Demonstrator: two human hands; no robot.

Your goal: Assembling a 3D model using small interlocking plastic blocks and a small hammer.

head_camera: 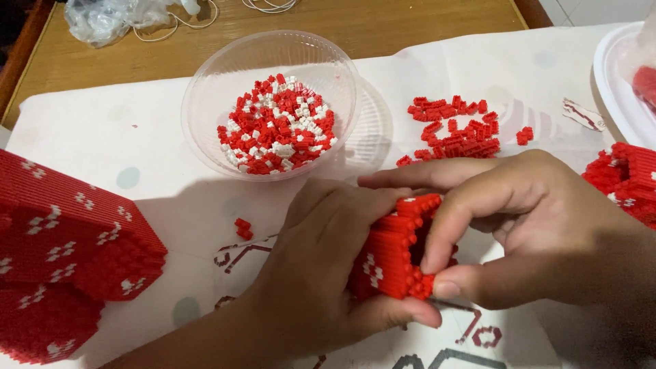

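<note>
**Both hands clamp a small red brick block**

Left hand (321, 266) wraps the block (396, 249) from the left and below, fingers curled over its near face and the thumb lying under its bottom edge. Right hand (540, 229) closes on it from the right: the forefinger bends down over the block's open right end, its tip pressing the lower corner, while the thumb runs along beneath and the other fingers stretch over the top toward the left. So the block sits pinched between the two hands, lifted just above the paper sheet (123, 137), with both hands touching it and neither one nearer.

The block is built of tiny red bricks with a small white pattern on its left face. Its long axis runs from lower left up to the upper right, and the hollow end faces the right hand.

Just left of the left hand lie two loose red bricks (242, 227) on the sheet. Beyond the hands stands a clear plastic bowl (205, 89) holding mixed red and white bricks, and to its right a loose heap of red bricks (456, 128). A large red brick model (68, 253) with white marks fills the left edge, and another red piece (625, 178) sits at the right, beside a white plate (615, 82). The wooden counter (383, 20) shows at the top.
</note>
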